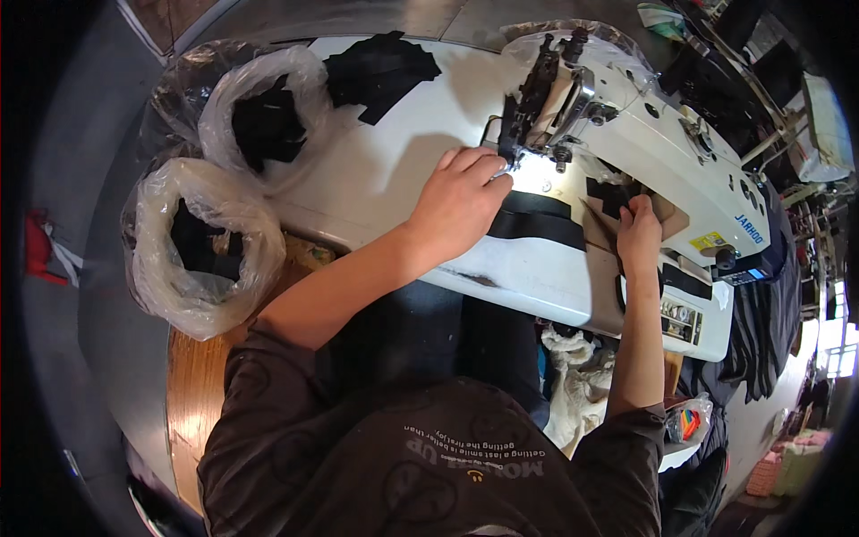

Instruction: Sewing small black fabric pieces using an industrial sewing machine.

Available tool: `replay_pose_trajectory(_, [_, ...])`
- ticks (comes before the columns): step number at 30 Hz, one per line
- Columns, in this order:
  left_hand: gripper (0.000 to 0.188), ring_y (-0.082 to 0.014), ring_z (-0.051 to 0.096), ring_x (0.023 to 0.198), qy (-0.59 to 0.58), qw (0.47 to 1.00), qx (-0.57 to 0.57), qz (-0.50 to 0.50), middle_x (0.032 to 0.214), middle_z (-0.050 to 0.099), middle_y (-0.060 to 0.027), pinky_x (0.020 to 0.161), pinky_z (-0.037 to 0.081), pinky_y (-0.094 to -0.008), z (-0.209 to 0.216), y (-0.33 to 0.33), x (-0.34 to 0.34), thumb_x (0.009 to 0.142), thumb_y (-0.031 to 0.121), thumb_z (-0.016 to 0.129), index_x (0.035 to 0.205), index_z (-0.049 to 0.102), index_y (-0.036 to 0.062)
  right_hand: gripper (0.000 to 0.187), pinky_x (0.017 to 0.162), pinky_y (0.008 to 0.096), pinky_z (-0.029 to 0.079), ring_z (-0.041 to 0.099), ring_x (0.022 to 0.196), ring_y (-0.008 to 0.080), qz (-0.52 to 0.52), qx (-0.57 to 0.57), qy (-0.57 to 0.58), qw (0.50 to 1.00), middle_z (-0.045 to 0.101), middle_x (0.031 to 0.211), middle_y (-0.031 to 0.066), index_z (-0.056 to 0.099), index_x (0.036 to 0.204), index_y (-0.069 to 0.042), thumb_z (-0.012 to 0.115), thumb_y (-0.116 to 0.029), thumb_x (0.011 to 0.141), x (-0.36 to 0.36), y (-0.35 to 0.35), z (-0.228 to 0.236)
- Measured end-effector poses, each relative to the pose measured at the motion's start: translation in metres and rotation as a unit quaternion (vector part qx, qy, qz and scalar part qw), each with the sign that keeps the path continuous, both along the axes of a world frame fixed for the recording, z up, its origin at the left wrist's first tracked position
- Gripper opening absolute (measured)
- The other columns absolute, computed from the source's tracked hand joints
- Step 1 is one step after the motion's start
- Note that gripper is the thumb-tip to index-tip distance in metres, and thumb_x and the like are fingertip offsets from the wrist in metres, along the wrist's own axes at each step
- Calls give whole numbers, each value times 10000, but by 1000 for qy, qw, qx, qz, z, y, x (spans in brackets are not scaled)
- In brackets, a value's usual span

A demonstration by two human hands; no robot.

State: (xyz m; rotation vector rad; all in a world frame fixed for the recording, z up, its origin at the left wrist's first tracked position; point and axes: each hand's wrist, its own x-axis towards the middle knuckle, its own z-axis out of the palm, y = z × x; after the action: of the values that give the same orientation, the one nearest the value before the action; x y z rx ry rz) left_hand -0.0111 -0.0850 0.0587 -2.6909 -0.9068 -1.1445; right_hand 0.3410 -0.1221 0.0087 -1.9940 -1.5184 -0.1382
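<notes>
A white sewing machine (667,148) stands on a pale table, its lamp lighting the needle area (541,179). My left hand (458,201) is beside that lit spot, fingers curled and pressed together at the left of the presser foot. Whatever they pinch is hidden. Just right of this hand lies a black fabric strip (541,226), stretched along the table. Under the machine's arm, my right hand (640,231) pinches a small black fabric piece (610,194).
Two clear plastic bags with rolled rims, a far one (210,116) and a near one (157,242), hold black pieces at the left. Black fabric pieces (380,73) lie at the table's far side. A compartment with bobbins (682,320) sits at the right. Cream cloth (573,380) hangs below.
</notes>
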Motion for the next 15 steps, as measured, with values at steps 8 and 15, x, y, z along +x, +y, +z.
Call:
replay_pose_trajectory(8, [336, -239, 661, 1152, 37, 988, 76, -133, 1366, 666, -105, 977, 527, -394, 30, -30, 20, 893, 122, 662, 1222, 699, 68, 292, 797, 347, 562, 714, 885, 187, 94, -3, 189, 977, 767, 982, 98, 661, 1195, -13, 824, -68, 960, -57, -46, 59])
replay_pose_trajectory(15, [208, -254, 721, 957, -102, 989, 4, -107, 1062, 732, -68, 764, 561, -391, 31, -5, 9, 937, 103, 708, 1145, 693, 94, 162, 851, 300, 546, 694, 961, 132, 289, -48, 411, 863, 766, 1050, 73, 710, 1140, 14, 659, -134, 1100, -115, -32, 57])
